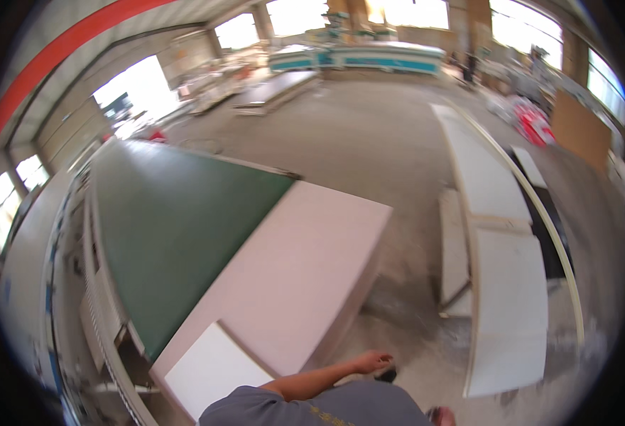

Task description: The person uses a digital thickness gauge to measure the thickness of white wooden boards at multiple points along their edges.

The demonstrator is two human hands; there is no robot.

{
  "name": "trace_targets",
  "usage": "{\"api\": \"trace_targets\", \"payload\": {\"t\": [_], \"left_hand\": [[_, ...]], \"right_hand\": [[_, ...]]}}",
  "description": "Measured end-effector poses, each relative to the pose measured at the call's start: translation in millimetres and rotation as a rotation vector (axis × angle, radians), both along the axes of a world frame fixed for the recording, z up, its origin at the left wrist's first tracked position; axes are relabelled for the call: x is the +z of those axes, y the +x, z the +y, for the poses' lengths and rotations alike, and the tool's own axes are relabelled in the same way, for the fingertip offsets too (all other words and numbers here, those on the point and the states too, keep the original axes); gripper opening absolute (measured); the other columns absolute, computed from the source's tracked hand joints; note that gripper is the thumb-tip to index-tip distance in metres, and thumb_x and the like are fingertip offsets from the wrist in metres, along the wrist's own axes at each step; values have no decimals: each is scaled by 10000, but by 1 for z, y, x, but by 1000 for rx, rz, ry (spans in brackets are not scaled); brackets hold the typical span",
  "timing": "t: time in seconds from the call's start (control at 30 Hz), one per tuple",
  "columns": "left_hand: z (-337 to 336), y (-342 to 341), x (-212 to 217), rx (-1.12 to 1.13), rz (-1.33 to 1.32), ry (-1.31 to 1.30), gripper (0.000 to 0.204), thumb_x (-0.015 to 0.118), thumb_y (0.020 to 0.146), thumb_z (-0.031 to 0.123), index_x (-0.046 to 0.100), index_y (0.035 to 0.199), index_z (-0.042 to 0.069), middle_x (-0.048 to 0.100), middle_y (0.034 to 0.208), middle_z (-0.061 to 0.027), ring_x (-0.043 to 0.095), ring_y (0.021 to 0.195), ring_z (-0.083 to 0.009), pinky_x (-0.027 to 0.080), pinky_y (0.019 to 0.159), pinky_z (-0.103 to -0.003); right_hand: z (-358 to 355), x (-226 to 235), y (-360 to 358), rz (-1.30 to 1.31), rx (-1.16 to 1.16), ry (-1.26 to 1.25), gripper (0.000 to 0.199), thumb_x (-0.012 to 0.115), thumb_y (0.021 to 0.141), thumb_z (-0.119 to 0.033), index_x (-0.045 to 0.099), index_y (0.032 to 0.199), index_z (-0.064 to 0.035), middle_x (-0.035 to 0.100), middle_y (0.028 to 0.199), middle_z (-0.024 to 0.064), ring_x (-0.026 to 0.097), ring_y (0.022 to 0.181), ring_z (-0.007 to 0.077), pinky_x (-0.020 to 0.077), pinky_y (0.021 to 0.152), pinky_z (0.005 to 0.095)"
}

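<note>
Across my body reaches my left arm, with my left hand point(373, 361) in front of me, beside the near end of a stack of pale pink boards point(298, 248). Nothing shows in its loosely parted fingers, though the picture is blurred. A smaller white board point(216, 370) lies on the near end of the pink stack, close to my left elbow. At the lower edge a small skin-coloured patch, perhaps my right hand point(442, 416), is mostly cut off; its fingers do not show clearly. A dark shoe tip shows just below my left hand.
Beyond the pink stack lies a dark green surface point(177, 220), with a long machine frame point(106, 334) along its left. White panels point(508, 298) and a long pale strip point(550, 227) stand at right. Farther off are a teal-and-white machine point(387, 58) and a brown board point(580, 130).
</note>
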State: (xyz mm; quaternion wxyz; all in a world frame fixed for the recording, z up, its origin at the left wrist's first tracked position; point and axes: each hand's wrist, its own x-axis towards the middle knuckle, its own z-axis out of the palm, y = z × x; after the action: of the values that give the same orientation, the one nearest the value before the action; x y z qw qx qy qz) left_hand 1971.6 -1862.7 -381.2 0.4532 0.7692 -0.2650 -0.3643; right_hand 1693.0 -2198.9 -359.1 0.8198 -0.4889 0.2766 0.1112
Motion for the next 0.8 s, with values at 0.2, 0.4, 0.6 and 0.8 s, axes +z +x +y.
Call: {"api": "trace_targets", "payload": {"t": [0.2, 0.4, 0.6, 0.8], "left_hand": [[-109, 62, 43, -75, 330, -173, 419, 587, 1058, 312, 598, 1371, 33, 724, 1182, -93, 661, 1082, -186, 522, 939, -344], [-209, 152, 168, -187, 562, -285, 369, 546, 1088, 336, 608, 1300, 39, 695, 1147, -46, 640, 1091, -137, 506, 948, -319], [-274, 262, 175, -273, 550, -318, 244, 594, 1064, 241, 647, 1169, 26, 681, 1024, -12, 615, 948, -97, 496, 838, -285], [-319, 389, 190, -297, 515, -225, 195, 639, 1028, 189, 696, 1029, 2, 703, 874, -17, 622, 814, -100, 495, 759, -269]], "right_hand": [[-21, 134, 181, 8, -393, -34, 418, 612, 980, -70, 546, 1389, -19, 687, 1029, 102, 669, 874, 196, 554, 794, 337], [-49, 180, 281, -319, -339, -458, 419, 615, 978, -4, 552, 1392, 15, 704, 1079, 83, 649, 949, 113, 532, 861, 269], [-69, 195, 386, -338, -508, -447, 276, 601, 999, -3, 644, 1268, 39, 716, 1060, 69, 655, 969, 108, 529, 886, 263], [-91, 202, 498, -239, -647, -659, 247, 522, 1078, -130, 678, 1228, -12, 562, 954, -45, 435, 765, 35, 394, 685, 211]]}}
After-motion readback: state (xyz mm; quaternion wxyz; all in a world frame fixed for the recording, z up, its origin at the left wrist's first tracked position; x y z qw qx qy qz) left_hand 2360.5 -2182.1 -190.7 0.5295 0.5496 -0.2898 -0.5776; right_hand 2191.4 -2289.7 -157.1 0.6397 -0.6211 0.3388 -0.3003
